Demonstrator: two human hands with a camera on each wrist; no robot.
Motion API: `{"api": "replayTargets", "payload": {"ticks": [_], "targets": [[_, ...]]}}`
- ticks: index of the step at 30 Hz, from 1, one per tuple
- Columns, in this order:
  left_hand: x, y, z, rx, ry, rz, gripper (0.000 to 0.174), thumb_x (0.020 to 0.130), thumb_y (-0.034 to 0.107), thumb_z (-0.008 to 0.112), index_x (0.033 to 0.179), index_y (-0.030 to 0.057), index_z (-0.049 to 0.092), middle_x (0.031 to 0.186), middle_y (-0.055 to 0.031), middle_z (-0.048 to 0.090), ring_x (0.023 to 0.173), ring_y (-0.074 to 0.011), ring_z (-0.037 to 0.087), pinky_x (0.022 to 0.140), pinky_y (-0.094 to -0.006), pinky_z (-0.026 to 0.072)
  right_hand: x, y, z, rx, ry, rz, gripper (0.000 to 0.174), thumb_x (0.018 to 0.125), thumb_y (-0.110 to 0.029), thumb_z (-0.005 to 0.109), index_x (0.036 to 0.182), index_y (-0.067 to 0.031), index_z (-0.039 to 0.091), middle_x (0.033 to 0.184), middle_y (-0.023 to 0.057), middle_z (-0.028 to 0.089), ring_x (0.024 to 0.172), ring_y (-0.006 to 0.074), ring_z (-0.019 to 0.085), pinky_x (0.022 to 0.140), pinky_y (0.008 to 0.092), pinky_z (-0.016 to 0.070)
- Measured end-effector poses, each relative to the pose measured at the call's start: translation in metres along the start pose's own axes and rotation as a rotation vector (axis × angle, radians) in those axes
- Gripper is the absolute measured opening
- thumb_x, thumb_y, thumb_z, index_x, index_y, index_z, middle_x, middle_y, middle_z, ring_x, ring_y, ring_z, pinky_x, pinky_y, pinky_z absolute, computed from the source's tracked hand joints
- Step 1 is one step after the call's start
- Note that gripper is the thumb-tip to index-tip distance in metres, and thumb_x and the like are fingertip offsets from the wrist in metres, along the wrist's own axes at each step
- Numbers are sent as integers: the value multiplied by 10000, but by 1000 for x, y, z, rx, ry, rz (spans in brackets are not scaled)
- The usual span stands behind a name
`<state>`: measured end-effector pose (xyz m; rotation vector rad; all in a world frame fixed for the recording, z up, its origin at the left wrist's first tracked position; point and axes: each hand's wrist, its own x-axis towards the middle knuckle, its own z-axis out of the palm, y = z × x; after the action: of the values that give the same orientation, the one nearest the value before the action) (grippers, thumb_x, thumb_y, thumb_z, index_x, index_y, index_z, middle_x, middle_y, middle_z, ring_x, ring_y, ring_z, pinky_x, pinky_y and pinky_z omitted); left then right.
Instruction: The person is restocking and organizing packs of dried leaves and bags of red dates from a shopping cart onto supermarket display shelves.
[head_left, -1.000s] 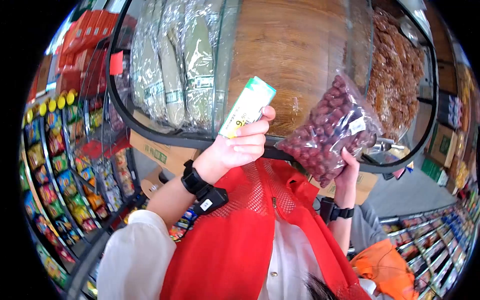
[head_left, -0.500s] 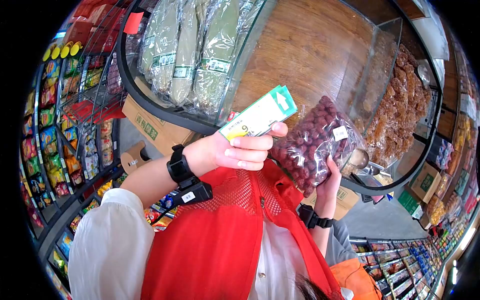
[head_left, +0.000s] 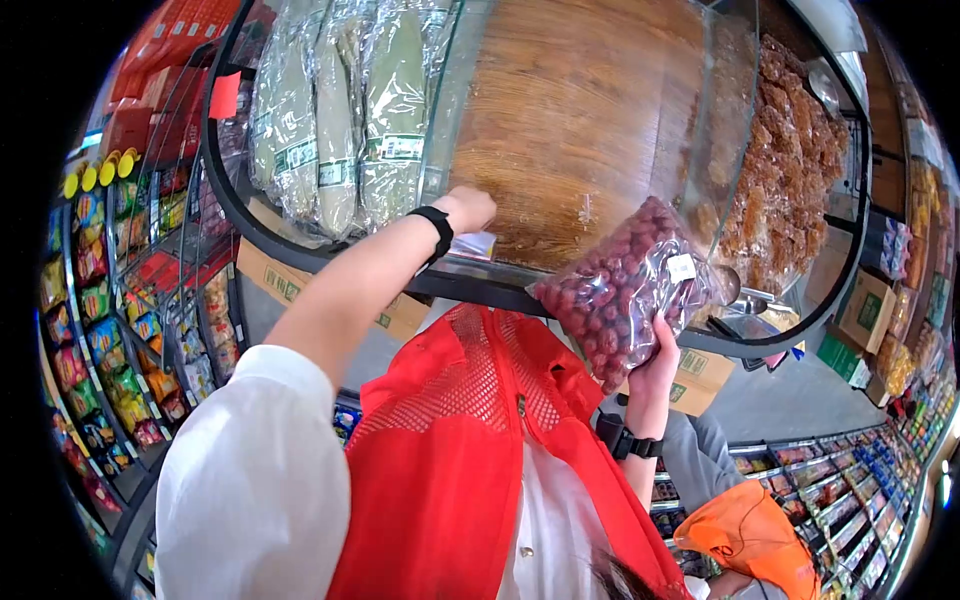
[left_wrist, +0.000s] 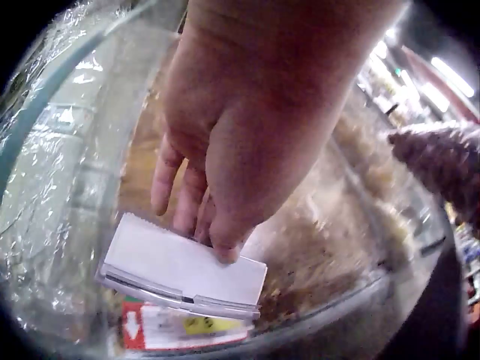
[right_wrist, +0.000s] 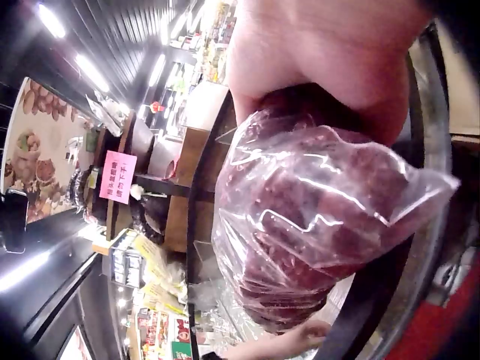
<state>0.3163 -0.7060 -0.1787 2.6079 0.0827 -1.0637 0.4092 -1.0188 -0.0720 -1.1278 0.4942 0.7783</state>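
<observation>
My left hand (head_left: 468, 210) reaches down inside the front edge of the wooden-bottomed compartment (head_left: 570, 110). In the left wrist view its thumb and fingers pinch the upper edge of a white price card (left_wrist: 184, 259) in a clear plastic holder. Just below that card is another price label (left_wrist: 187, 330) with a red arrow. My right hand (head_left: 655, 362) grips the lower side of a clear plastic bag of red dates (head_left: 625, 290), held up over the compartment's front right edge. A small white sticker shows on the bag, and its plastic (right_wrist: 300, 202) fills the middle of the right wrist view.
Wrapped packs of long, pale green leaves (head_left: 395, 110) lie left of a glass divider. Brown crystal lumps (head_left: 790, 160) fill the right compartment, with a metal scoop (head_left: 750, 303) in front. Cardboard boxes (head_left: 275, 275), a wire cart and snack shelves (head_left: 110, 330) stand around; someone in orange (head_left: 750, 535) is behind.
My left hand has gone from holding the green-and-white price card up before my chest to down inside the compartment's front edge. My right hand keeps the bag of dates raised.
</observation>
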Motion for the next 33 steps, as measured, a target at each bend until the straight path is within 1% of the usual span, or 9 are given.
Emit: {"api": "replayTargets", "payload": {"ticks": [10, 14, 19, 20, 22, 24, 26, 30, 33], "targets": [[29, -11, 40, -238, -104, -73, 112, 645, 57, 631, 747, 63, 676, 809, -164, 638, 805, -294, 626, 705, -376, 491, -20, 8, -32, 62, 155, -30, 349, 828, -108, 501, 1142, 41, 467, 1076, 141, 573, 952, 237, 574, 841, 351, 460], [39, -5, 50, 51, -91, -83, 150, 687, 79, 615, 820, 32, 665, 878, -164, 637, 862, -307, 614, 702, -371, 499, -20, 5, -36, 122, 127, -4, 392, 808, -94, 545, 1176, 2, 452, 1093, 92, 550, 956, 201, 556, 834, 320, 448], [33, 17, 22, 14, -70, -67, 312, 790, 319, 590, 883, 28, 655, 881, -190, 632, 864, -312, 612, 717, -394, 492, -15, -7, -28, -37, 32, -80, 407, 807, -69, 524, 1191, 22, 426, 1129, 134, 535, 991, 231, 555, 853, 343, 457], [44, 24, 22, -209, -91, -66, 347, 791, 348, 587, 858, 14, 653, 818, -200, 632, 833, -324, 613, 720, -394, 486, -12, -12, -25, -36, 21, -97, 407, 807, -69, 524, 1191, 22, 426, 1129, 134, 535, 991, 231, 555, 853, 343, 457], [25, 58, -24, -912, -267, 227, 683, 812, 429, 572, 1305, 25, 328, 1271, -204, 430, 1159, -242, 437, 924, -344, 392, -6, -22, -13, -110, -64, -51, 426, 804, -66, 517, 1206, 29, 413, 1132, 134, 535, 996, 234, 554, 863, 343, 455], [-22, 88, -76, -1509, -433, 308, 816, 816, 418, 574, 1378, 32, 126, 1392, -153, 253, 1256, -223, 289, 988, -354, 330, -1, -32, 2, -47, -196, 47, 426, 828, -133, 499, 1207, 36, 408, 1116, 145, 546, 961, 237, 575, 830, 351, 478], [-33, 104, -87, -1745, -204, 621, 858, 819, 370, 588, 1385, 27, 43, 1417, -118, 177, 1294, -209, 200, 1026, -368, 272, 7, -41, 26, -127, -198, 171, 433, 850, -198, 486, 1202, 40, 407, 1100, 157, 554, 933, 240, 588, 809, 360, 488], [-41, 83, -102, -2055, 68, 99, 543, 893, 189, 478, 1338, 6, 226, 1293, -143, 408, 1122, -231, 478, 938, -367, 417, 40, -39, 65, -232, -403, 230, 470, 870, -241, 509, 1235, 13, 355, 1094, 153, 545, 904, 217, 595, 731, 338, 516], [-1, 44, -52, -2298, -7, -138, 430, 895, 224, 486, 1249, 13, 361, 1138, -123, 538, 977, -202, 576, 812, -351, 505, 78, -27, 98, -305, -344, 332, 483, 848, -192, 560, 1236, 2, 348, 1099, 124, 547, 920, 210, 591, 735, 347, 522]]}}
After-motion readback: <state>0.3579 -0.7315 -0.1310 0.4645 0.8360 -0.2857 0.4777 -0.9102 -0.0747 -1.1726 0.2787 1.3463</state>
